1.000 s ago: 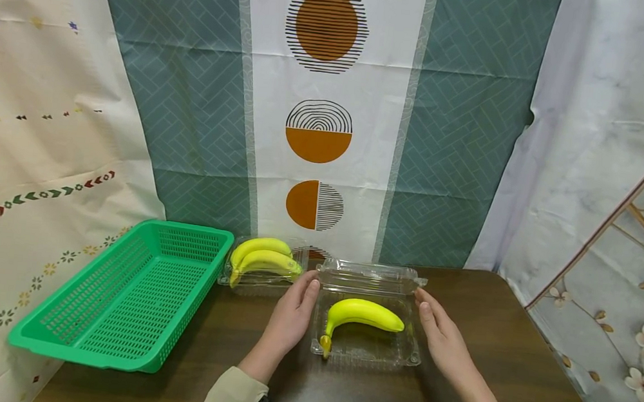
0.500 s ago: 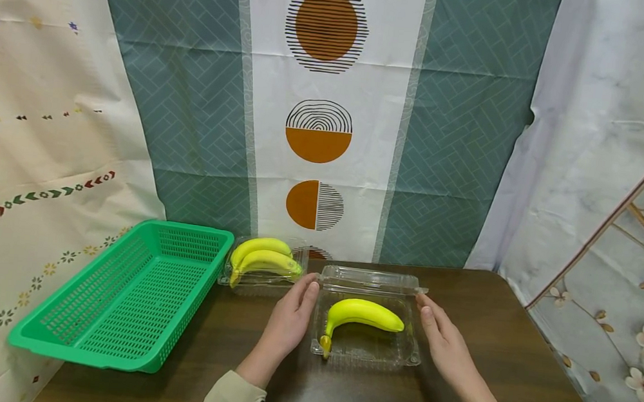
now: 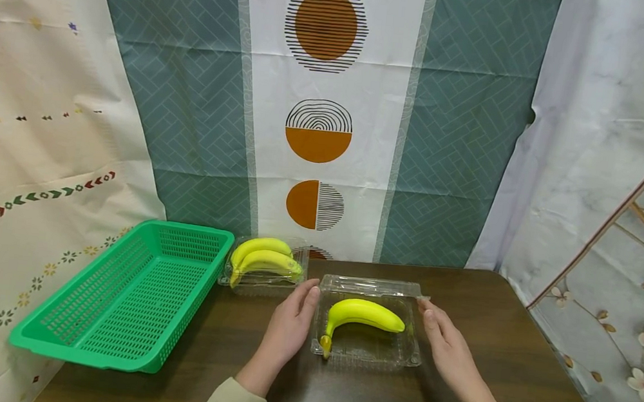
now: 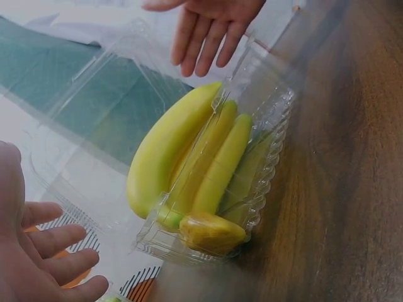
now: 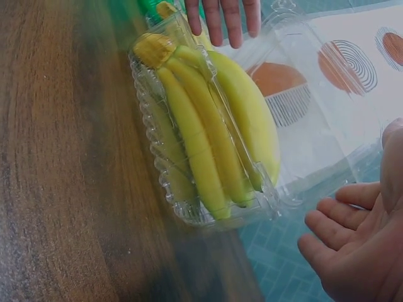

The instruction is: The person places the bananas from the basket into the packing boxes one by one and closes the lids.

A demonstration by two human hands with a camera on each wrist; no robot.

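Note:
A clear plastic clamshell box sits on the table with its lid raised at the back. Inside lies a bunch of bananas; the wrist views show several bananas joined at a brown stem. At the box's left side is my left hand, fingertips right by the lid's hinge corner. My right hand mirrors it on the other side. In the wrist views, the left fingers and right fingers are loosely extended beside the lid, neither wrapped round anything.
Farther back, left of this box, another clear box holds more bananas. A green plastic basket stands at the left of the brown table. Patterned cloths hang behind and at both sides.
The lid's upper edge has come lower in the head view, and its visible strip is narrower. Both hands have barely shifted, while the box and the bananas stay in place.

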